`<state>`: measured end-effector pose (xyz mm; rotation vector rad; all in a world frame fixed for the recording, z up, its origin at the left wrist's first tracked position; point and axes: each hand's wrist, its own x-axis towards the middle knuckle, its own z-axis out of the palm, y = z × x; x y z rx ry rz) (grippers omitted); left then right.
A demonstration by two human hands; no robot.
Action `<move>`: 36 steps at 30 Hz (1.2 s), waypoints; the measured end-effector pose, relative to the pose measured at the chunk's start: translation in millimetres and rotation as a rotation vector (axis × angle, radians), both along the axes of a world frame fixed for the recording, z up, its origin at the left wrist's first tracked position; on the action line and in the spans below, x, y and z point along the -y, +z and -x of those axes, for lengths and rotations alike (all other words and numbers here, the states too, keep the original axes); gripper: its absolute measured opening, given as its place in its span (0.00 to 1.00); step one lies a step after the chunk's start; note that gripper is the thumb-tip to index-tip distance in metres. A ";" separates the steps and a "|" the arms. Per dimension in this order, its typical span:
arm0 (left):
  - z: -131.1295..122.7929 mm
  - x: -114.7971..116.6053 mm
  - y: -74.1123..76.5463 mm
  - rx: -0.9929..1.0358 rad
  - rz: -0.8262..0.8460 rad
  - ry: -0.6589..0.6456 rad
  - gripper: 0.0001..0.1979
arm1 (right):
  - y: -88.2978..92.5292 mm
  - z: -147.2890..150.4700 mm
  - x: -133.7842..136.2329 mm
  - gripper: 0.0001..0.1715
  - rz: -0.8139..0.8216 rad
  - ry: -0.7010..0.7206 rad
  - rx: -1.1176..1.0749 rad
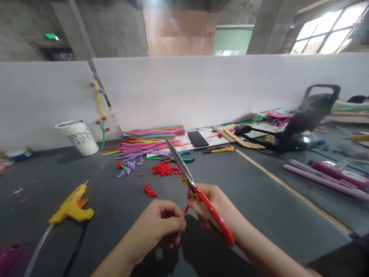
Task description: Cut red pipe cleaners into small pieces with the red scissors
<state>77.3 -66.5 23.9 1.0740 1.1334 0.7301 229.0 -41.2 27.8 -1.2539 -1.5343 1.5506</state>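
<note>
My right hand (215, 198) is wrapped around scissors (211, 211) with red handles, their blades pointing up and away to the left. A small yellow piece (185, 181) shows by the blades' pivot, and a short red piece (186, 209) sticks out below my right fingertips. My left hand (165, 223) is closed beside it, thumb and fingertips pinched together; whatever is between them is hidden. Beyond my hands lie a small cluster of red cut pieces (150, 190) and a larger red pile (165, 169). Purple cut pieces (129, 168) lie to their left.
Coloured fuzzy stems (150, 142) lie along the white partition (184, 92). A yellow glue gun (70, 206) and white cup (79, 138) are at left. Pliers (186, 157), a phone (197, 139) and a cutter knife (220, 150) lie behind; a black lamp (302, 119) stands right.
</note>
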 end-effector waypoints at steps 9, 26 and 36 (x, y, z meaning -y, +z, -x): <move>-3.5 -2.6 1.0 0.091 0.028 0.028 0.05 | 2.0 -2.8 -0.6 0.04 -0.019 0.047 0.072; 0.6 -0.8 -0.4 0.244 0.020 0.099 0.05 | -0.5 0.3 -0.2 0.05 -0.041 0.010 -0.073; 0.7 -0.7 0.4 0.214 0.054 0.062 0.06 | -3.9 1.1 -2.2 0.01 -0.024 0.030 -0.093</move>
